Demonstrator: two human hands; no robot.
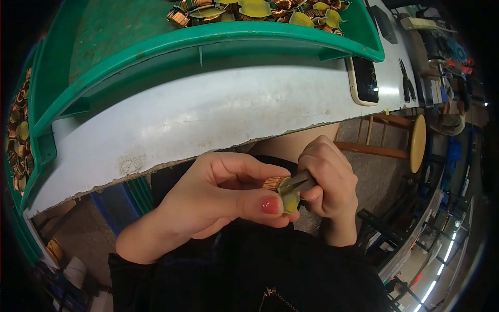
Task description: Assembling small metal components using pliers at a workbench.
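In front of my body, just off the table's near edge, my left hand (pixel 213 195) pinches a copper-wound coil (pixel 271 183) with a yellow-green plate on it. Its thumb, with a red nail, presses from the near side. My right hand (pixel 331 179) is closed round a small pair of pliers (pixel 304 182); the handles are hidden in the fist. The metal jaws point left and lie against the coil's yellow-green plate. Whether they grip a wire there, I cannot tell.
A green tray (pixel 218 34) on the white table (pixel 208 99) holds several similar coils (pixel 254 9). More coils (pixel 20 140) lie in another green tray at far left. A phone (pixel 366 80) and black-handled pliers (pixel 407 86) lie at right. A wooden stool (pixel 417 143) stands beyond.
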